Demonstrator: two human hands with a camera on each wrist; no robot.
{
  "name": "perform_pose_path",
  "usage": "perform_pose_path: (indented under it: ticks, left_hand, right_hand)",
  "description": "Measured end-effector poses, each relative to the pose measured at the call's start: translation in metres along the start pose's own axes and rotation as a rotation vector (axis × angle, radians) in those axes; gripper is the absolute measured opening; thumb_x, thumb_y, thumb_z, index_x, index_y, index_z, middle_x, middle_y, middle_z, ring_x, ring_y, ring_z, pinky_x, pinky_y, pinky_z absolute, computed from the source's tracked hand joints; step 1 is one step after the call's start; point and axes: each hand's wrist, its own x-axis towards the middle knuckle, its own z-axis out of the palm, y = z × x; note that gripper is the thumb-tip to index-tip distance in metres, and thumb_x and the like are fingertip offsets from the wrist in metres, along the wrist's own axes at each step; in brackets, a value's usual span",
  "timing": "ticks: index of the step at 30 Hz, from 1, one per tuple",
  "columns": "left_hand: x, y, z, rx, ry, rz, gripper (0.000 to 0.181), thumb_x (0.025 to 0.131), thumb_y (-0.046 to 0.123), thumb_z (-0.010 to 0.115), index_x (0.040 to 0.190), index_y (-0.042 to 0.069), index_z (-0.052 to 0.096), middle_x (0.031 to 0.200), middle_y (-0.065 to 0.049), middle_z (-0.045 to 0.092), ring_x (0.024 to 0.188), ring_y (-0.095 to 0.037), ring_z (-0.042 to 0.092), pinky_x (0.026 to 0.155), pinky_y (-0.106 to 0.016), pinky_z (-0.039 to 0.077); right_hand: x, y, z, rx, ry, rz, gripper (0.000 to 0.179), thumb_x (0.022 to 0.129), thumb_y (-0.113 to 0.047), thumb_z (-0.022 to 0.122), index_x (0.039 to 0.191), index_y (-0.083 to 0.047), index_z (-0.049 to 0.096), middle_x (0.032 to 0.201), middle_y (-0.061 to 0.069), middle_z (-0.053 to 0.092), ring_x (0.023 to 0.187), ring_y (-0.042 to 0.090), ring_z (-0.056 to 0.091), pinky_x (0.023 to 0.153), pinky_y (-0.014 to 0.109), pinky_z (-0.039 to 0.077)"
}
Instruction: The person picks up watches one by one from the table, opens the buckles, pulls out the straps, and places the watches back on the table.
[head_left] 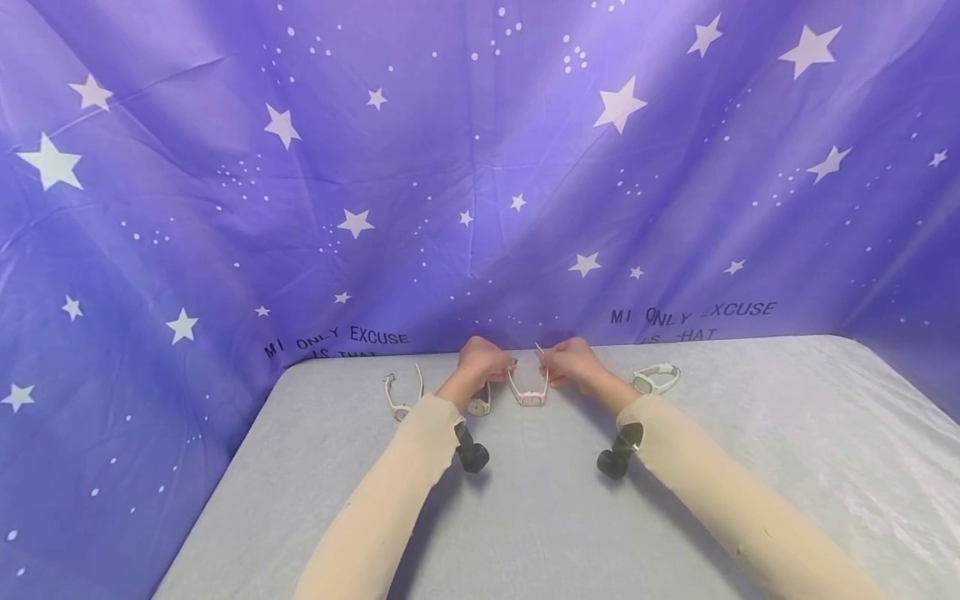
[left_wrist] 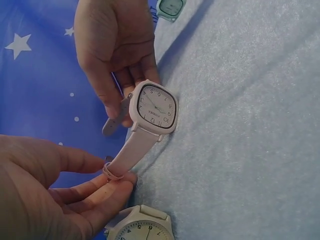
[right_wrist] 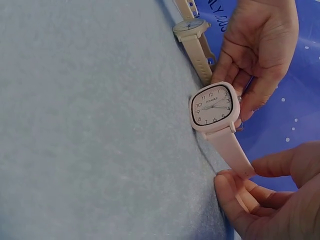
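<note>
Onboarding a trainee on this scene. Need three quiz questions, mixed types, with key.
1. What do the left hand and right hand hold between them?
2. True or false: the green watch lies nearer the left hand than the right hand.
3. How many watches show in the head view? A) two B) three C) four

Key:
1. The pink watch, by its strap.
2. False.
3. C
</note>
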Motion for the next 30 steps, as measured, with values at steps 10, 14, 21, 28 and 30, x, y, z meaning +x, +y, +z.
perform_pose_path:
  ticks: [10,14,21,28,30]
  left_hand:
    - [0.0028,0.0019,0.0014,0.116,0.021,0.016,0.024,0.081,-0.001,0.072,0.103,-0.009,0.069,0.096,-0.019,0.074,0.069,-0.022,0.074,0.069,-0.028,0.064]
    - [0.0016,0.004,0.0018,0.185,0.023,0.021,0.003,0.08,0.0,0.071,0.081,0.0,0.068,0.078,-0.012,0.073,0.056,-0.013,0.064,0.066,-0.028,0.063]
    - [-0.0006,0.0062,0.0023,0.25,0.018,0.025,0.033,0.078,-0.003,0.066,0.055,0.014,0.051,0.078,-0.014,0.077,0.052,-0.013,0.06,0.061,-0.027,0.06]
    - [-0.001,0.0055,0.0025,0.247,0.015,0.018,0.024,0.079,0.0,0.067,0.062,0.011,0.057,0.078,-0.013,0.076,0.056,-0.014,0.063,0.06,-0.026,0.059]
    - [-0.0005,0.0046,0.0024,0.244,0.014,0.02,0.025,0.079,0.0,0.067,0.061,0.012,0.056,0.073,-0.011,0.075,0.054,-0.013,0.06,0.052,-0.023,0.054]
  right_hand:
    - [0.0002,-0.0002,0.0001,-0.046,0.013,0.002,0.029,0.092,-0.001,0.06,0.114,0.018,0.061,0.084,0.014,0.066,0.066,0.014,0.061,0.066,0.027,0.062]
    - [-0.0002,-0.0004,0.0008,-0.068,0.024,0.001,0.028,0.092,-0.002,0.061,0.112,0.017,0.062,0.085,0.014,0.067,0.067,0.015,0.061,0.066,0.027,0.062]
    - [-0.0013,0.0002,0.002,-0.08,0.039,-0.005,0.027,0.092,-0.004,0.063,0.11,0.016,0.064,0.085,0.013,0.067,0.069,0.015,0.062,0.066,0.028,0.063]
    - [-0.0009,0.0013,0.0023,-0.086,0.048,0.004,0.03,0.092,-0.005,0.063,0.114,0.015,0.063,0.091,0.014,0.066,0.073,0.017,0.062,0.069,0.029,0.063]
    - [-0.0003,0.0019,0.0027,-0.088,0.051,0.006,0.03,0.092,-0.005,0.063,0.114,0.015,0.063,0.092,0.014,0.066,0.073,0.017,0.062,0.069,0.028,0.062]
